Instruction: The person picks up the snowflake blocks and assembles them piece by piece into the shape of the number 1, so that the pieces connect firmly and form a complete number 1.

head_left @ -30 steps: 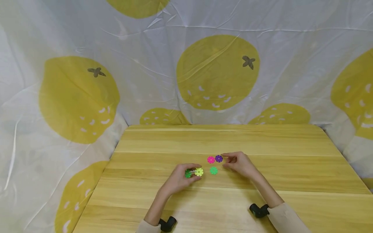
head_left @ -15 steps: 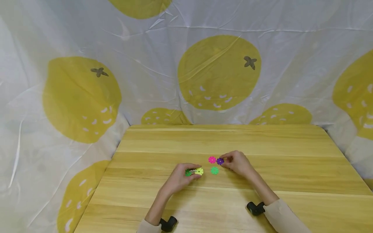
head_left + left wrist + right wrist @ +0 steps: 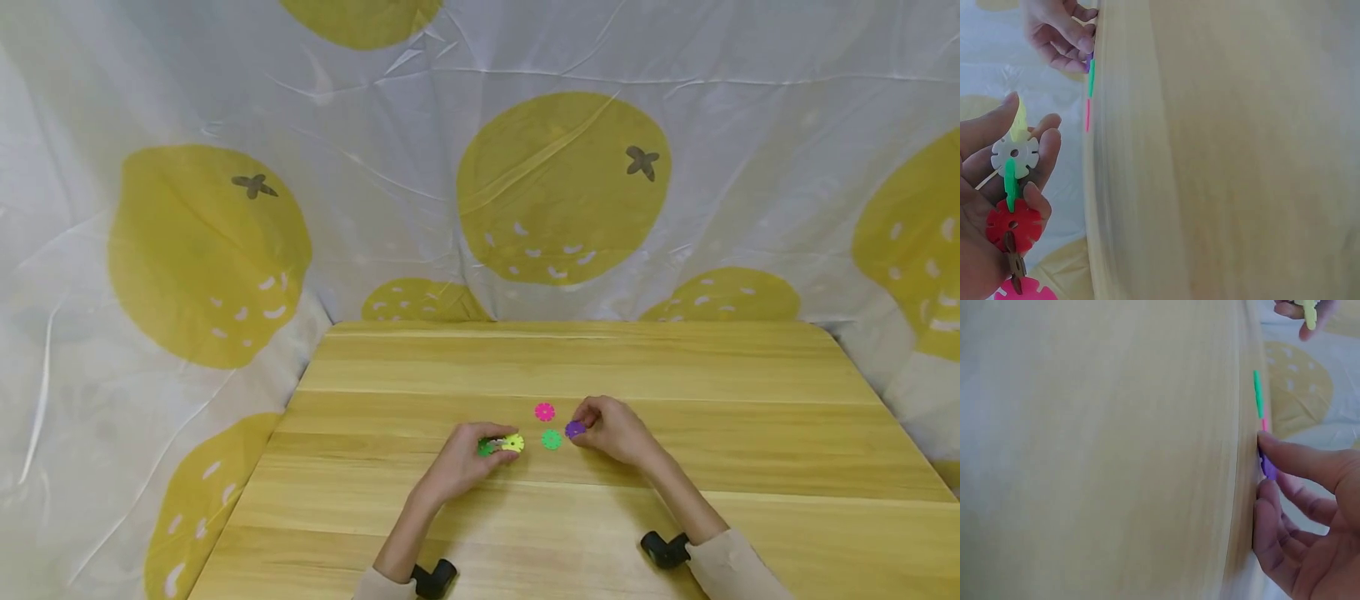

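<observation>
My left hand holds a chain of interlocked notched discs; in the left wrist view a yellow disc, a white disc, a green disc, a red disc, a brown disc and a pink one show. The thumb and fingers pinch the yellow end. My right hand pinches a purple disc between thumb and fingers, at the table surface. Left of it a green disc lies flat, with a pink disc behind that one.
The wooden table spans the lower view. Behind and beside it hangs a pale cloth with yellow fruit prints. Black devices are worn at the left wrist and the right wrist.
The right hand has taken hold of the purple disc and drawn it away from the pink one, toward the near side and slightly right. The left hand has hardly moved.
</observation>
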`<state>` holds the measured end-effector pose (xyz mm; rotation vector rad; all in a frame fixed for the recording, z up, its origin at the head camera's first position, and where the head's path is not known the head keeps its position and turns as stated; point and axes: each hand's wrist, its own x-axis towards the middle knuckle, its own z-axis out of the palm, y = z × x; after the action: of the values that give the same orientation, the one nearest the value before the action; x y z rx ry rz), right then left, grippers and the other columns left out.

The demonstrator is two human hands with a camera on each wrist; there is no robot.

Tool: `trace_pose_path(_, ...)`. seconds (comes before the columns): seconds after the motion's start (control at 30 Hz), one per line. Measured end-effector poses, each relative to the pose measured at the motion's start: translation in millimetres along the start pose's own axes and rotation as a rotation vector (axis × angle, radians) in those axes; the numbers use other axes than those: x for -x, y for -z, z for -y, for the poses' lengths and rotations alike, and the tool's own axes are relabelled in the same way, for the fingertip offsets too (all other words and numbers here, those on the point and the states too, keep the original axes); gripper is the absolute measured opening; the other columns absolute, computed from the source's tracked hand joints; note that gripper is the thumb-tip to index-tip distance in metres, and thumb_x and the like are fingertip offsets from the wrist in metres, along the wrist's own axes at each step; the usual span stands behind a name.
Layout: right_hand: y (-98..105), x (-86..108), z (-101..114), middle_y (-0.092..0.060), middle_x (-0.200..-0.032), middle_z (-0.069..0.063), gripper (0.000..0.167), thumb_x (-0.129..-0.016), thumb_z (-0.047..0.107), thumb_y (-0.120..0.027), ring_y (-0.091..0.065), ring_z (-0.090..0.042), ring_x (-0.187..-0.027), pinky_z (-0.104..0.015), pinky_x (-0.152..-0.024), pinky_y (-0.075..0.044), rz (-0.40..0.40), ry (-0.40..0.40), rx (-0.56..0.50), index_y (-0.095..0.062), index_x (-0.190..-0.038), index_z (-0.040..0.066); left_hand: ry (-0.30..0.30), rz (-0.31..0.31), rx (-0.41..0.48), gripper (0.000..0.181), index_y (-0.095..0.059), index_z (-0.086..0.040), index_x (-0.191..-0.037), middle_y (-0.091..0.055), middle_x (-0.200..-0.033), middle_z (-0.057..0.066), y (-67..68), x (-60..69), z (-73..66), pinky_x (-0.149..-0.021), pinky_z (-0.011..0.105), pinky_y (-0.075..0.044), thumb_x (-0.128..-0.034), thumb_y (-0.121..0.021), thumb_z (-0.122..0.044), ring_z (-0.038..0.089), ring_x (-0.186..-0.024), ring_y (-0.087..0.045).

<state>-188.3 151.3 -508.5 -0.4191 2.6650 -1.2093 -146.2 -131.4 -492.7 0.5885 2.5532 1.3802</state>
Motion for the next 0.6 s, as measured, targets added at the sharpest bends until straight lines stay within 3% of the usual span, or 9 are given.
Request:
trace_pose_path(0.1, -1, 2.7, -2, -0.066, -0.089, -0.008, 0.023, -0.086, 0.0, -0.081, -0.059, -0.014, -0.075, -0.021, -0.064, -0.05, 0.007, -0.009, -0.059, -0.064, -0.102, 0.002, -0.01, 0.004, 0.006, 0.035, -0.072, 0.001, -0.125, -0.074, -0.125, 0.017, -0.9, 0.2, 0.3, -0.087, 0.026, -0.061, -0.0937, -0.077, -0.014, 0.028, -0.11, -0.073)
trace_pose_path(0.33, -2, 12.7, -8, -0.066, -0.094, -0.021, 0.013, -0.1, -0.005, -0.062, -0.07, -0.02, -0.076, -0.027, -0.064, -0.061, 0.056, 0.037, -0.32, -0.06, -0.112, -0.006, -0.005, 0.001, -0.005, 0.036, -0.072, 0.0, -0.125, -0.074, -0.126, 0.016, -2.5, 0.1, -2.3, -0.087, 0.026, -0.061, -0.0936, -0.077, -0.016, 0.027, -0.111, -0.073)
trace_pose_path(0.6, -4, 24.7, 2, -0.07, -0.102, -0.025, 0.022, -0.098, -0.004, -0.065, -0.077, -0.029, -0.086, -0.04, -0.073, -0.065, 0.057, 0.084, -0.495, -0.065, -0.12, -0.008, -0.002, 0.017, -0.004, 0.037, -0.073, -0.001, -0.126, -0.075, -0.125, 0.013, -4.6, -4.8, -9.9, -0.087, 0.023, -0.058, -0.0939, -0.078, -0.019, 0.024, -0.11, -0.072)
